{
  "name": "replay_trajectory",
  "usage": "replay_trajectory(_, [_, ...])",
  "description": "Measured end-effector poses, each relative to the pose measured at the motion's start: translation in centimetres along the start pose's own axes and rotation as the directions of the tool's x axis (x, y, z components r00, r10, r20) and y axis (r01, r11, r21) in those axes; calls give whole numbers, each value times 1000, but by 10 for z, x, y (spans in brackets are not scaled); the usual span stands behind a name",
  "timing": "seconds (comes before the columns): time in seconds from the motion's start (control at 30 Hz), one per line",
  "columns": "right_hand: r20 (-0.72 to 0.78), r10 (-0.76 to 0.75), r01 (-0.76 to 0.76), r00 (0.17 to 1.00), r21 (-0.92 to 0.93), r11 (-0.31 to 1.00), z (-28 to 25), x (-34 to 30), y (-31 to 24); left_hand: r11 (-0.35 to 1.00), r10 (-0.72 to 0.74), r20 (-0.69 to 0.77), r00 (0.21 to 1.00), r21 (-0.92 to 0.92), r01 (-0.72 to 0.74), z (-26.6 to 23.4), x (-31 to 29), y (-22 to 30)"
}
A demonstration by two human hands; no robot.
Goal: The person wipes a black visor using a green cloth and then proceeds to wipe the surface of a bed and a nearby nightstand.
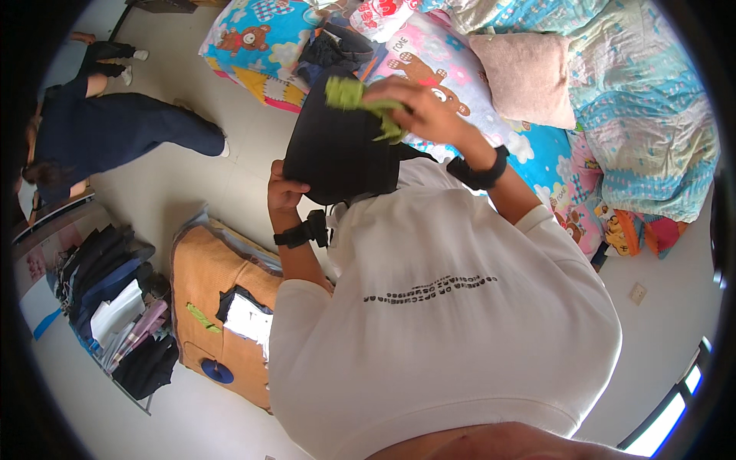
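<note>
Over the bed side, my right hand (422, 107) is closed on a light-green, crumpled strip of cloth (346, 93), which is blurred by motion. The strip hangs in front of a black fabric item (337, 149), wide and bag-like, whose exact kind I cannot make out. At its lower left edge my left hand (285, 188) grips that black item, thumb on the near face. Black bands are strapped around both of my wrists.
A bed (491, 100) with bear-print bedding lies ahead, bearing a pink pillow (525, 77) and dark clothes (335, 47). At left stand an orange-brown covered table (222, 268) and a rack of hanging clothes (107, 264). A person in dark clothes (115, 142) is at far left.
</note>
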State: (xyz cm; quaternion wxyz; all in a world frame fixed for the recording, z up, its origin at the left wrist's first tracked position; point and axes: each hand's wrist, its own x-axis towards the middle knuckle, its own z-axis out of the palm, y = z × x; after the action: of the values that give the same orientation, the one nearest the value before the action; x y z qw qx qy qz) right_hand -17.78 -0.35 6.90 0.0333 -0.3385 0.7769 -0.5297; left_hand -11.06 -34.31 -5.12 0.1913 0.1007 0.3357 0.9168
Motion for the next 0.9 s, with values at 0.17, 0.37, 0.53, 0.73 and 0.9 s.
replay_trajectory(0.17, [149,279,-274,949,-53,960,-15,-19,89,1000,3,-151,988,0,-3,39,11,13])
replay_trajectory(0.37, [-258,398,-379,880,121,917,-27,-13,93,974,-127,-111,986,174,145,36,12,22])
replay_trajectory(0.53, [-351,315,-316,882,54,947,-12,16,41,972,-156,-178,972,150,183,46,16,20])
replay_trajectory(0.73, [-200,74,-129,977,-278,952,42,17,-7,993,-89,-206,974,54,102,42,22,22])
replay_trajectory(0.9, [149,37,-30,988,-53,998,19,18,-32,994,-82,-325,942,41,101,39,9,26])
